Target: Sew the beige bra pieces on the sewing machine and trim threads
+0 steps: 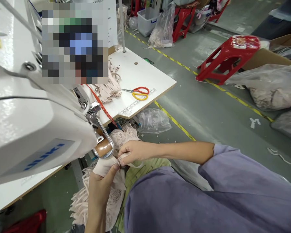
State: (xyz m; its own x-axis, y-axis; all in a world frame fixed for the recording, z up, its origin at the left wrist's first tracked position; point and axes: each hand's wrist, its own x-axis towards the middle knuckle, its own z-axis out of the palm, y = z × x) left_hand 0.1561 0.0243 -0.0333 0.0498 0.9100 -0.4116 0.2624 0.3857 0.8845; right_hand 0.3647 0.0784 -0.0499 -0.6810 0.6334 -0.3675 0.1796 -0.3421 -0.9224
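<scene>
A beige lace bra [105,166] hangs just below the head of the white sewing machine [38,129]. My left hand [103,181] pinches its edge between thumb and fingers. Close beside it, my right hand [128,153] grips the same piece, with a thin strap [137,165] looping out below the fingers. The fingertips of both hands nearly meet under the machine's rounded metal guard [109,150]. More lace pieces [81,197] hang in a layered pile beneath my left hand, and a lace cup [124,134] shows behind my right hand. The needle area is hidden.
Scissors with red and yellow handles [140,93] lie on the white table [157,81], near a heap of beige straps [109,87]. A red patterned band [103,106] runs down toward the machine. A red stool [229,58] and plastic bags [269,84] stand on the floor.
</scene>
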